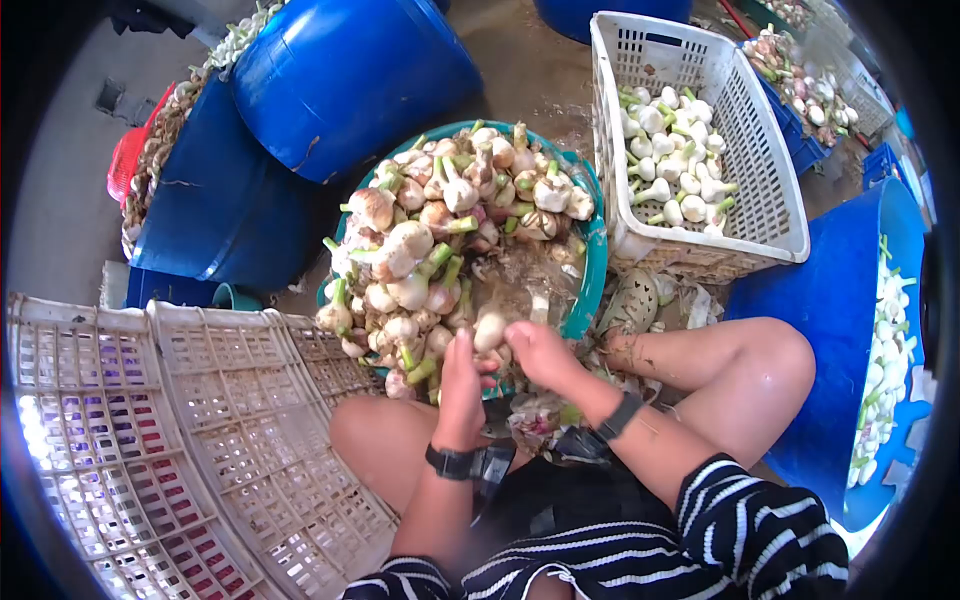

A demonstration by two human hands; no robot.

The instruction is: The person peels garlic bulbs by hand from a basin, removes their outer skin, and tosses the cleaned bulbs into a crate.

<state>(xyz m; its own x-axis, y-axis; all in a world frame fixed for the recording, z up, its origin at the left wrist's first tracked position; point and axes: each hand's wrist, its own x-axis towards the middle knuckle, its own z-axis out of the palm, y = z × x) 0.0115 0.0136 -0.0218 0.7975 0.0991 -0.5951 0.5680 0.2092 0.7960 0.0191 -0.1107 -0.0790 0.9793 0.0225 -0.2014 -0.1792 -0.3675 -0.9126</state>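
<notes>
Amid blue barrels (pixel 355 80) — floor (pixel 525 85) littered — left hand (pixel 463 385) and right hand (pixel 540 355) pinch a bulb (pixel 490 331) (by a green tub (pixel 596 250)).

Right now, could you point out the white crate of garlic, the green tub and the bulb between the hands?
White garlic crate (pixel 705 245), head view: on its near rim.
Green tub (pixel 599 240), head view: on its right rim.
Pale bulb (pixel 489 331), head view: on its middle.
</notes>
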